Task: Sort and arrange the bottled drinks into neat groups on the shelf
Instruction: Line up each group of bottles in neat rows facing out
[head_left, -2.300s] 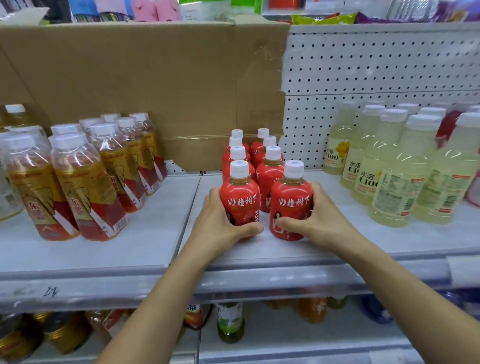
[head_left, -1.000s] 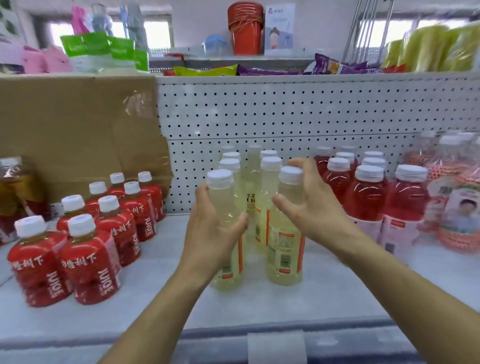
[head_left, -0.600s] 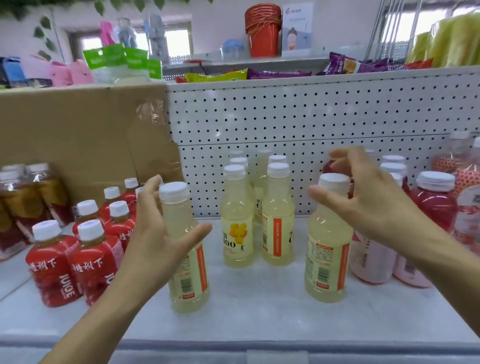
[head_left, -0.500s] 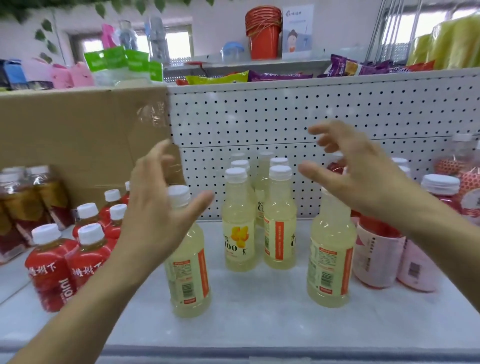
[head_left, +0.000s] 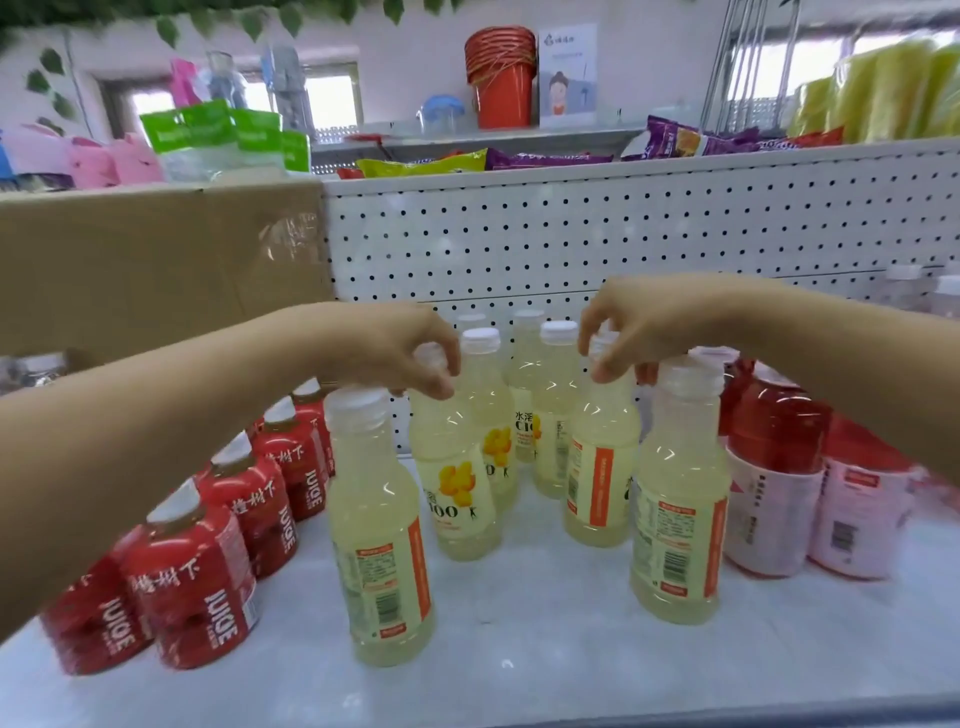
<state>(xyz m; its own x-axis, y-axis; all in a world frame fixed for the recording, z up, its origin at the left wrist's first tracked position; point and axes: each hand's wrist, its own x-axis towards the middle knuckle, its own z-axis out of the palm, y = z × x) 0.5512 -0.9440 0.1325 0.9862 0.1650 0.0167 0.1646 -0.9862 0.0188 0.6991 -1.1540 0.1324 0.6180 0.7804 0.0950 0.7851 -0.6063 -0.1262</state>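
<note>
Hands (head_left: 400, 353) (head_left: 631, 325) each pinch a pale bottle's (head_left: 457, 467) (head_left: 597, 467) cap from above.

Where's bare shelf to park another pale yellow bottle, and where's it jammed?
Free: the front strip of the shelf, and the patch between the front left yellow bottle and front right yellow bottle. Crowded: red juice bottles on the left, pink-labelled bottles on the right, yellow cluster behind.
</note>
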